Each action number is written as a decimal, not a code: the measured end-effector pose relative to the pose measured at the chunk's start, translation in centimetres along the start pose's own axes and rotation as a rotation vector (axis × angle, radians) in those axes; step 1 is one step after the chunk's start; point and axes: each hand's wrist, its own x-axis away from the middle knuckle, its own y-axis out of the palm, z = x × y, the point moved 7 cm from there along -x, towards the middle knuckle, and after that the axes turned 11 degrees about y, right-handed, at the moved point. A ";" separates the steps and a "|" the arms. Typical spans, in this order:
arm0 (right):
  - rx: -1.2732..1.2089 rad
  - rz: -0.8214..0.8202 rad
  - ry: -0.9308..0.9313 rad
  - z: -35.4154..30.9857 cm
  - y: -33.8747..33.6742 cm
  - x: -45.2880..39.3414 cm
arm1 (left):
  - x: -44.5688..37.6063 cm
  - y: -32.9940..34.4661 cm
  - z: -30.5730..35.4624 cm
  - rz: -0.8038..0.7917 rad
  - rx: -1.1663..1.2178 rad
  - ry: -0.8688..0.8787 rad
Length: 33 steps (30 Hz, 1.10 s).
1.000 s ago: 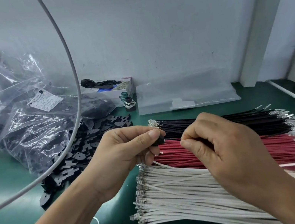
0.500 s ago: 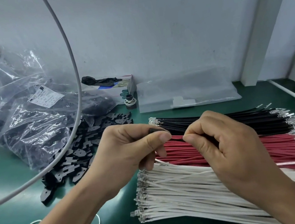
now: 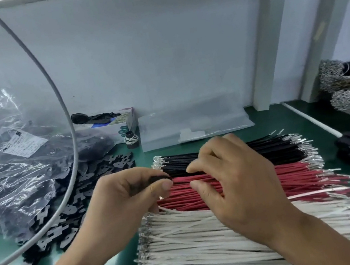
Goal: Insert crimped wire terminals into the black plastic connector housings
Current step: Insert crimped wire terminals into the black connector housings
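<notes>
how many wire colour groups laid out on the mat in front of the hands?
3. Black wires lie farthest back, red wires in the middle, white wires nearest. The right hand covers part of all three, so a stray colour could be hidden beneath it.

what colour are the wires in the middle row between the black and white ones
Red. The red wires show best in the head view, the only one.

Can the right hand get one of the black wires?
Probably yes. The right hand hangs open just above the black wires, fingers spread, and nothing lies between them. The left hand pinches a black housing alongside.
</notes>
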 end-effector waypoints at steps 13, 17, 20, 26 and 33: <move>-0.107 -0.339 -0.003 -0.6 3.3 0.8 | -0.3 -1.8 -2.6 0.031 -0.010 -0.099; -0.187 -0.161 0.104 0.8 1.7 0.1 | -0.5 -2.3 -3.8 0.042 0.048 -0.156; -0.137 -0.136 0.124 0.7 1.1 -0.5 | -0.5 -2.1 -4.1 0.024 0.098 -0.188; -0.085 0.093 -0.003 -0.2 -0.4 -0.2 | -0.2 -1.5 -4.7 0.063 0.276 -0.263; 0.019 0.200 -0.072 -0.5 -0.5 -0.1 | 0.0 -0.2 -3.6 0.026 0.364 -0.280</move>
